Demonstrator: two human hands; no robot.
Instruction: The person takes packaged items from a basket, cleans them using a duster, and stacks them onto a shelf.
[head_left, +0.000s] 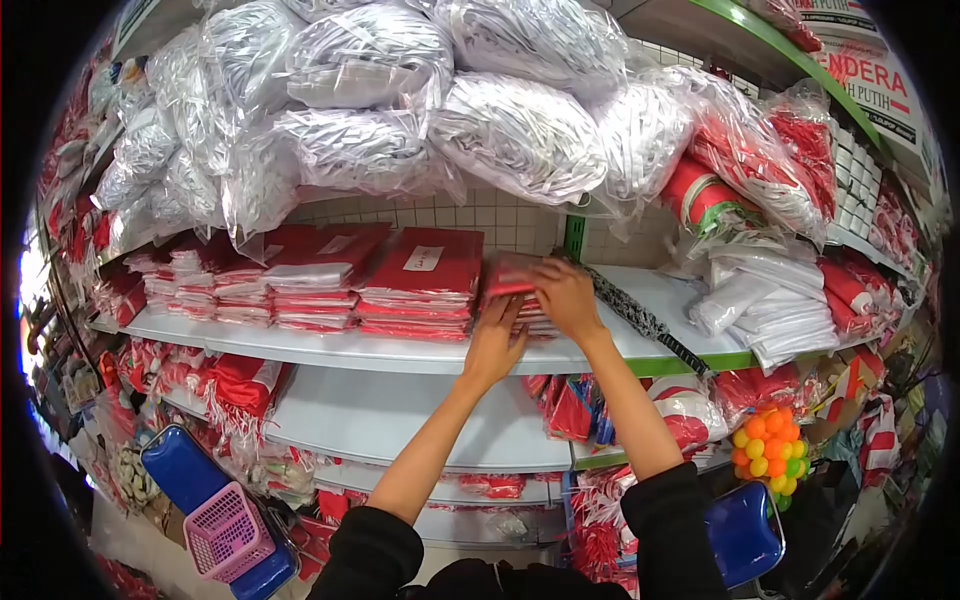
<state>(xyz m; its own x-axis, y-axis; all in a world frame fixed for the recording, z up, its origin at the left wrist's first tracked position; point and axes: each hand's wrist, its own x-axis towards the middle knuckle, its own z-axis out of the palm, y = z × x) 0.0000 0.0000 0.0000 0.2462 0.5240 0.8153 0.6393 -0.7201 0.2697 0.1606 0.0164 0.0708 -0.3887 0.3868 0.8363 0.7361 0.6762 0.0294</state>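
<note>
A small stack of red-and-white flat plastic packets [510,272], folded cloth by the look of it, lies on the upper shelf. Its front edge is held by my left hand [494,345], fingers curled against the packets. Over the right side of the same stack, my right hand [568,300] is closed with fingertips at the top packet. How far the fingers reach under the packets is hidden. Directly left stands a taller pile of red packets [415,285] with a white handwritten label [424,258] on top.
More red-and-white piles [318,285] line the shelf [400,350] leftward. Bulging clear bags of white strips [520,135] hang low overhead. A dark braided strap [640,315] crosses the shelf at right, near white wrapped bundles [770,300]. Below are a pink basket [228,530] and blue stool [745,535].
</note>
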